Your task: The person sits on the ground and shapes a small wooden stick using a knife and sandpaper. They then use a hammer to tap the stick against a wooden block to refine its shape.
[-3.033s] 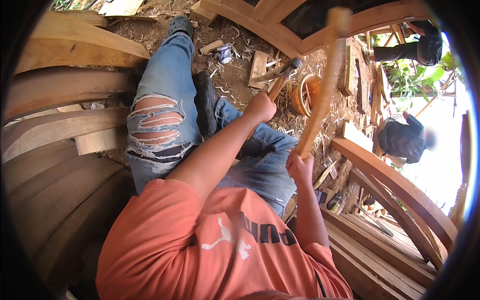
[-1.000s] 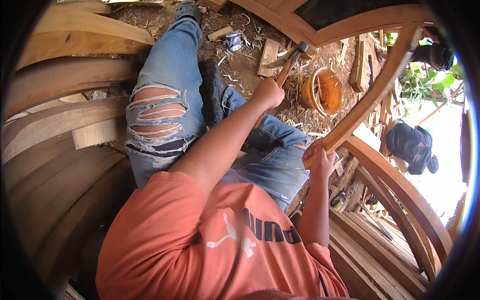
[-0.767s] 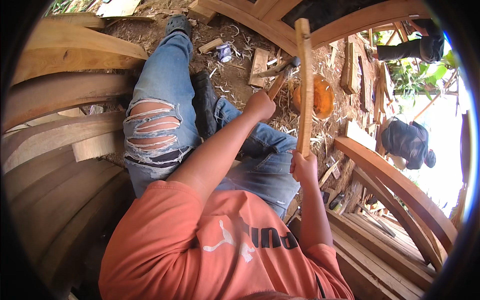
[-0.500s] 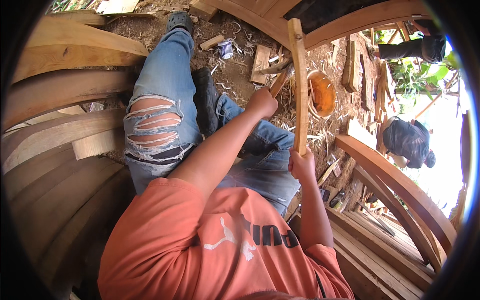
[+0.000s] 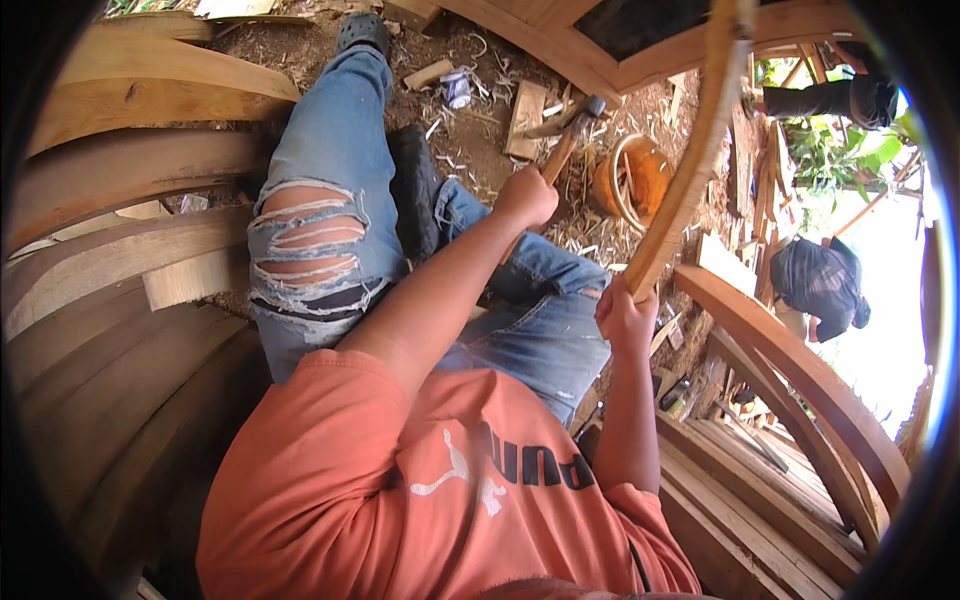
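Observation:
My left hand (image 5: 528,198) is closed round the wooden handle of a hammer (image 5: 560,157). Its dark head has a blunt face on one side and a long, thin, pale part on the other. My right hand (image 5: 628,318) grips the lower end of a long, slightly curved wooden strip (image 5: 683,212), which rises up and to the right past the top of the view. The hammer head and the strip are apart. Behind the strip lies an orange bucket (image 5: 640,180), tipped on its side and partly hidden.
My legs in torn jeans (image 5: 315,240) stretch out before me. Curved boards (image 5: 150,170) are stacked at left, with more beams (image 5: 800,350) at right. Wood shavings and a crushed can (image 5: 455,90) litter the dirt floor. A framed wooden panel (image 5: 590,50) stands ahead; another person (image 5: 815,285) bends at far right.
The wooden strip has swung from nearly upright to leaning right, away from the hammer. My right hand has moved slightly right. The hammer head now shows clearly; my left hand has barely moved.

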A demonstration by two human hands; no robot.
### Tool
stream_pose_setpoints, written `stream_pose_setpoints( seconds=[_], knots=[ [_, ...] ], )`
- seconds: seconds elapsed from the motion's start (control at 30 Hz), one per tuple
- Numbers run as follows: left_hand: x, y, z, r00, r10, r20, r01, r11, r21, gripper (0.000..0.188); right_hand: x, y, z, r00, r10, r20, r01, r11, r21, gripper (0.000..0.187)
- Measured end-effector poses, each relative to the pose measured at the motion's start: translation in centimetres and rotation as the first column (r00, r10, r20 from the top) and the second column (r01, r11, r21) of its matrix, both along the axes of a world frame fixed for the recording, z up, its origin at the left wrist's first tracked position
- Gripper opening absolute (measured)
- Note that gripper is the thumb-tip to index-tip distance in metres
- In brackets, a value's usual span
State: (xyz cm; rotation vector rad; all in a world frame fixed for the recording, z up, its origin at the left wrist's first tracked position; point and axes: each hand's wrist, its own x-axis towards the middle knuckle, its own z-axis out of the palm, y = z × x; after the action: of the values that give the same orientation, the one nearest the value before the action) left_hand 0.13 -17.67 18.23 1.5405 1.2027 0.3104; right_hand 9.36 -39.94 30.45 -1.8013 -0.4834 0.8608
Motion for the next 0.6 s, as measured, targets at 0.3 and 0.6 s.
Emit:
stream_pose_setpoints(
  seconds=[0.3,0.6],
  knots=[
    [-0.1,-0.8,-0.1,1.0,0.005,-0.026,-0.005,1.0,0.003,0.039,-1.3,-0.5,1.0,1.0,-0.004,-0.013,0.003,0.996,-0.092,0.019],
    [0.0,-1.6,-0.7,0.998,-0.03,-0.049,0.034,0.995,0.09,0.036,-1.7,-1.7,-0.6,0.987,0.138,0.086,-0.122,0.978,-0.167,0.025]
  ],
)
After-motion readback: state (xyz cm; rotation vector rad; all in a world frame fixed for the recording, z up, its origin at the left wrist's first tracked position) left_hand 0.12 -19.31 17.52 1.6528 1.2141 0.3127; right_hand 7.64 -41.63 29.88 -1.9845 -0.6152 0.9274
